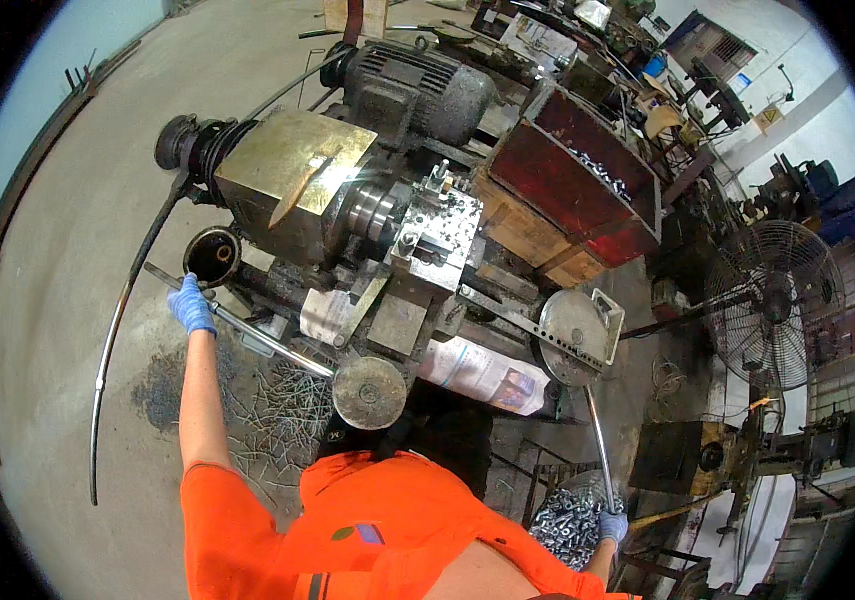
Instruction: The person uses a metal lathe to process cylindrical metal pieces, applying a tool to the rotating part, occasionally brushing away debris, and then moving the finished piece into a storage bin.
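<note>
My left hand point(192, 306), in a blue glove, is closed on a long metal lever point(272, 343) at the left. That lever runs to a round metal disc point(369, 392) at the front of the machine. My right hand point(612, 525), also gloved in blue, is closed round the lower end of a second lever point(599, 440). This one hangs from a larger disc point(574, 335) at the right. Between and beyond my hands is a metal clamping block point(437, 240), flecked with dark chips, beside the round spindle point(372, 215). My right fingers are partly hidden.
A container of shiny metal parts point(567, 525) stands beside my right hand. Thin metal rods point(282, 420) litter the floor at left. Beyond the machine are a red bin point(572, 170) on a wooden crate and a motor point(417, 90). A caged fan point(775, 303) stands at right.
</note>
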A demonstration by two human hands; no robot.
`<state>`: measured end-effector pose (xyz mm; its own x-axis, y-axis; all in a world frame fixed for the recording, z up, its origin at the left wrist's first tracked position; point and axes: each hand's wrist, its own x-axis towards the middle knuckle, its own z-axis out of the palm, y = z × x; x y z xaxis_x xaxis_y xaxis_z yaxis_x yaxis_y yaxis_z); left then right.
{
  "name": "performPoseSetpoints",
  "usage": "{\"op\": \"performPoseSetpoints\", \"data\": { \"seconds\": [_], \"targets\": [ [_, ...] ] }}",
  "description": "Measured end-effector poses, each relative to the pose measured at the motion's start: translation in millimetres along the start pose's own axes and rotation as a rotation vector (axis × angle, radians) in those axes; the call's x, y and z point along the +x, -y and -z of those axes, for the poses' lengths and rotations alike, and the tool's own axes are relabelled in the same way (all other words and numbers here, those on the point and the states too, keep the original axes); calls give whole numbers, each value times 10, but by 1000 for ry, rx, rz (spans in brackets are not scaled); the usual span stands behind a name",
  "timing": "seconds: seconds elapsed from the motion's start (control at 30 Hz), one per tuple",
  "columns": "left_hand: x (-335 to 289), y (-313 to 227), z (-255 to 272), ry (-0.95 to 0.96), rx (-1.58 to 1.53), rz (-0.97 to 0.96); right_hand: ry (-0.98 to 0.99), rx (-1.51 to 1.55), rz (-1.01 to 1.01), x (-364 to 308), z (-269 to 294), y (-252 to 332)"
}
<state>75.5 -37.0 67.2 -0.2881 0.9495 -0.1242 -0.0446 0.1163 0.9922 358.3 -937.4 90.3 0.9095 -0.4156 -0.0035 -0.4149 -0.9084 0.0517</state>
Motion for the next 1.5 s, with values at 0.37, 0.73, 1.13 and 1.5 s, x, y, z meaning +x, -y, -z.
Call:
{"op": "performPoseSetpoints", "data": {
  "seconds": [0.37,0.73,1.13,1.5],
  "targets": [
    [12,-7,19,34,-98,23,82,-10,-54,-130,167,175],
    [25,-12,13,14,-69,32,30,-44,-72,-198,124,200],
    [58,19,1,15,-92,30,13,-13,-25,-86,-86,-23],
    [27,-4,4,23,-120,30,20,-42,-83,-105,-78,21]
  ]
}}
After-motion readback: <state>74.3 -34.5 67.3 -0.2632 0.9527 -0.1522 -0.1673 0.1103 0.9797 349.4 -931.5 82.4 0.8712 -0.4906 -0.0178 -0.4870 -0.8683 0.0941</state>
